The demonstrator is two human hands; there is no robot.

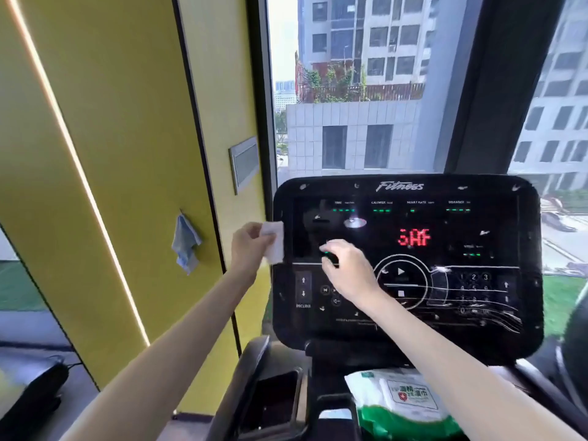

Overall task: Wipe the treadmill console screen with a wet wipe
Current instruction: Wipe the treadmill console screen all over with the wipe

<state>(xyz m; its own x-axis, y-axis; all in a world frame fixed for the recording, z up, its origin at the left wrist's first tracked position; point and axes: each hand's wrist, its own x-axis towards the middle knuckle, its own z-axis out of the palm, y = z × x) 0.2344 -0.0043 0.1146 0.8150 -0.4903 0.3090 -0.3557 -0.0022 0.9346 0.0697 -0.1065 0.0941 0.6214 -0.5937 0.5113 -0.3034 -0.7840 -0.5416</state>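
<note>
Pack of wipes [404, 399] waits below the screen [445, 227]; left hand [249, 246] pinches a white wipe [274, 241] at its left edge, poised to swipe. Right hand [346, 270] rests curled, seemingly steadying; grip unclear.

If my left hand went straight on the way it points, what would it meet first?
Likely the left edge of the console screen: the left hand holds the wipe just beside it, though depth is unclear.
</note>
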